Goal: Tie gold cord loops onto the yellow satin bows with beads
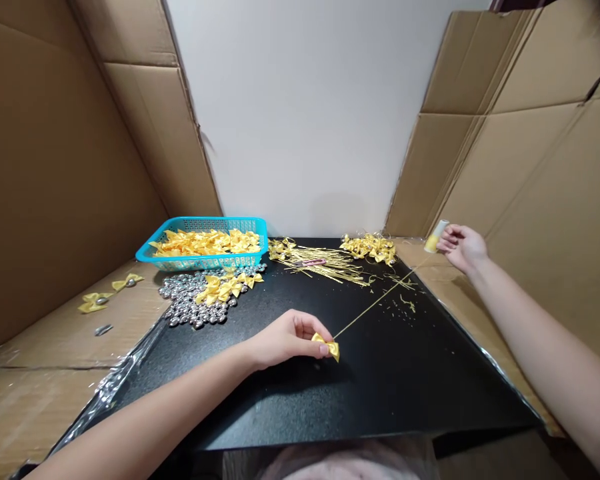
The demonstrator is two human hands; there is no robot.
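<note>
Between the thumb and fingers of my left hand (295, 339) is a yellow ribbon bow (334, 349), held just over the black tabletop. A thin yellow thread (375, 303) stretches taut from the bow up to a spool (435, 237) at the right. My right hand (461, 247) is closed at the spool, its fingers curled against the spool's side. The spool is a pale tube with yellow thread wound on its lower part. My left fingers partly hide the bow.
A blue basket (205, 262) of yellow bows stands back left. Silver beads (195, 312) with several bows lie before it. Gold strips (325, 267), a pink-handled cutter (314, 263) and a pile of finished-looking bows (370, 248) lie at the back. Cardboard walls (540, 147) flank the table.
</note>
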